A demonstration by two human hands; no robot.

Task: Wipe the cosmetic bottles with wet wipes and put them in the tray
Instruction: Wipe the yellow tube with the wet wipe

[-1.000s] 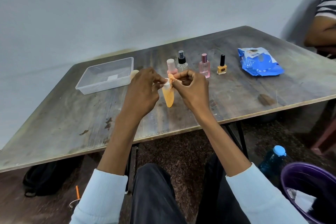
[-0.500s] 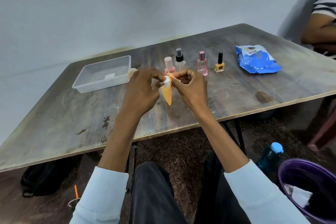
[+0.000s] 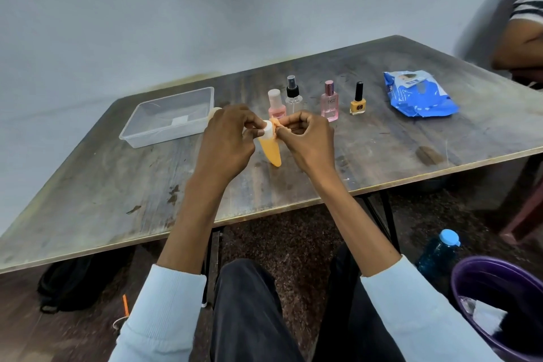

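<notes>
Head view showed the left hand (image 3: 226, 141) gripping an orange tube (image 3: 270, 150) by its white cap over the table while the right hand (image 3: 308, 138) pinched what looked like a wipe against it; the tray (image 3: 138, 138) seemed empty, four bottles (image 3: 329, 101) unwiped.

Cosmetic bottles: five, namely orange tube (image 3: 271, 150), pink bottle (image 3: 276, 106), clear spray bottle (image 3: 293, 98), pink perfume (image 3: 329, 103), yellow nail polish (image 3: 358, 102). Tray (image 3: 169, 117): one. Wipes pack (image 3: 418, 94): one.
</notes>
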